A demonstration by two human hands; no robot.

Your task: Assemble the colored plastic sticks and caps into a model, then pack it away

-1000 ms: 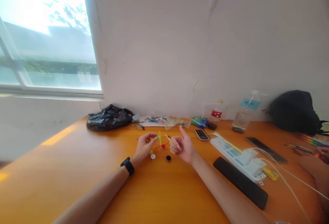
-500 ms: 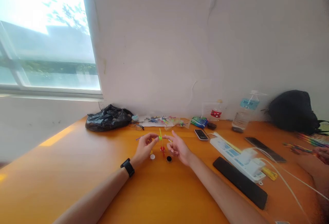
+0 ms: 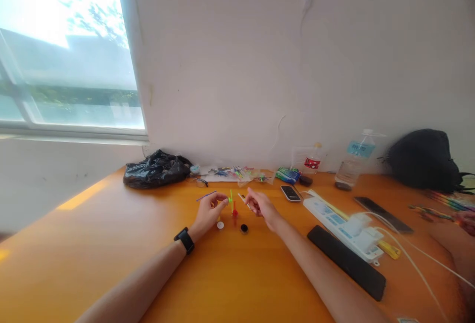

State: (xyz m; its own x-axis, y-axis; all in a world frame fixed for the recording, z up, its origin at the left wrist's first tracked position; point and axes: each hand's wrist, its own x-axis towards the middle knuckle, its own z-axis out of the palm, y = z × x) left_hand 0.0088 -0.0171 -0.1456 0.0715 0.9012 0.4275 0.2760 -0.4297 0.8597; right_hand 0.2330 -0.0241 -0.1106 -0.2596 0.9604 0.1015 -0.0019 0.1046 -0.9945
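Note:
My left hand (image 3: 213, 209), with a black watch (image 3: 184, 241) on its wrist, pinches a small bright green piece (image 3: 229, 200). A thin green stick (image 3: 231, 195) stands upright at this piece. Just below is a small red piece (image 3: 235, 212) on the table. My right hand (image 3: 261, 207) is apart from the green piece, its fingers closed on a thin pale stick (image 3: 242, 198). A blue stick (image 3: 206, 196) shows behind my left hand. Nearer to me sit a small white round piece (image 3: 220, 225) and a black round piece (image 3: 244, 229).
At the back are a black plastic bag (image 3: 158, 168), glasses (image 3: 201, 183), colourful loose parts (image 3: 237, 172) and bottles (image 3: 352, 162). A power strip (image 3: 341, 226), a black slab (image 3: 347, 262) and phones lie right. Another person's hand (image 3: 465, 221) holds colourful sticks at the far right.
My right hand has drawn away to the right from the green piece, its extended index finger now curled in around the pale stick. My left hand stays nearly in place.

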